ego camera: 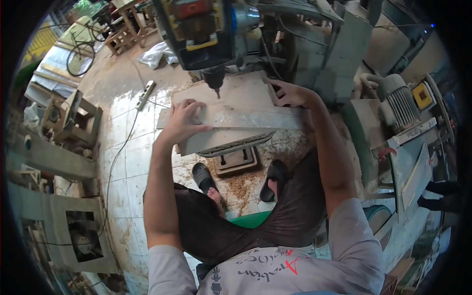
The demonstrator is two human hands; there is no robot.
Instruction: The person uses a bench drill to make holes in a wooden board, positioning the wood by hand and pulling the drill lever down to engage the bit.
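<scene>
A drill press [201, 40] stands in front of me, its chuck [214, 76] and bit pointing down over a flat wooden board [236, 88] on the press table. Across the board lies a long straight wooden strip [243, 117]. My left hand [185, 120] rests on the strip's left part, thumb along its near edge and fingers curled over the top. Near the board's right edge, my right hand [293, 94] has its fingers on a narrow wooden piece [273, 94]; its palm side is partly hidden, and whether it grips the piece cannot be told.
The press base [236, 162] stands between my feet, with wood shavings [241, 186] on the tiled floor. A power strip [145, 95] and its cable lie at the left. A machine with an electric motor [398, 101] is at the right. Someone's dark-clad legs [442, 197] show at the far right.
</scene>
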